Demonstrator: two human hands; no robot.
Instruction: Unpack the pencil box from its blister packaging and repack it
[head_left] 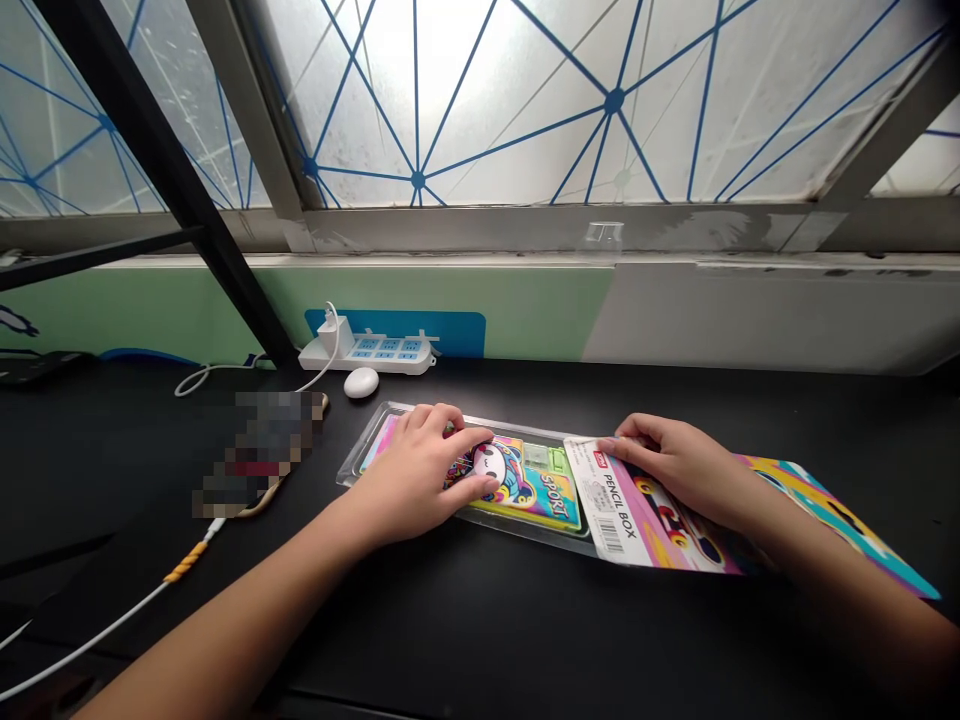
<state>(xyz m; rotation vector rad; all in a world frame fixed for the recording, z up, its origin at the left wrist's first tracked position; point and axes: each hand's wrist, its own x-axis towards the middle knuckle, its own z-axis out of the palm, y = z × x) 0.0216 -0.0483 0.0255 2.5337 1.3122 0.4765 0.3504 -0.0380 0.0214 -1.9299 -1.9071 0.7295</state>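
The black desk filled my feed; on it, the pencil box lay in its clear tray, lengthwise left to right, right end slightly nearer. The left hand rested spread over it; the right hand pinched the printed card at that end. Beyond stood a power strip.

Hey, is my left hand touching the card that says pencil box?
Apart. In the head view, the box's SPORT print shows between the left hand and the card.

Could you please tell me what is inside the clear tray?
A colourful box marked SPORT lies inside; the left hand covers part of it, and its underside cannot be seen.
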